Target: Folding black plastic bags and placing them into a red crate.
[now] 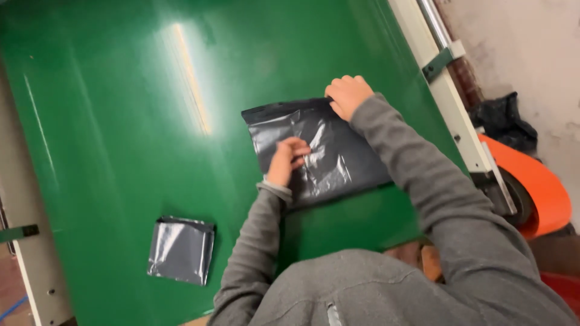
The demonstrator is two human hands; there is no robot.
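A dark grey plastic mailer bag point(338, 160) lies flat on the green table point(121, 121). My left hand point(289, 158) rests on the bag's middle with fingers curled, pinching or pressing the plastic. My right hand point(347, 95) grips the bag's far corner at its top edge. Both arms wear grey sleeves. A smaller folded grey bag point(181, 249) lies apart near the table's front left.
A white metal frame rail point(450, 90) with a green bracket runs along the table's right edge. Beyond it sit an orange roll point(538, 187) and a black bag point(501, 121) by a pale wall. Another white frame piece point(30, 259) borders the left side.
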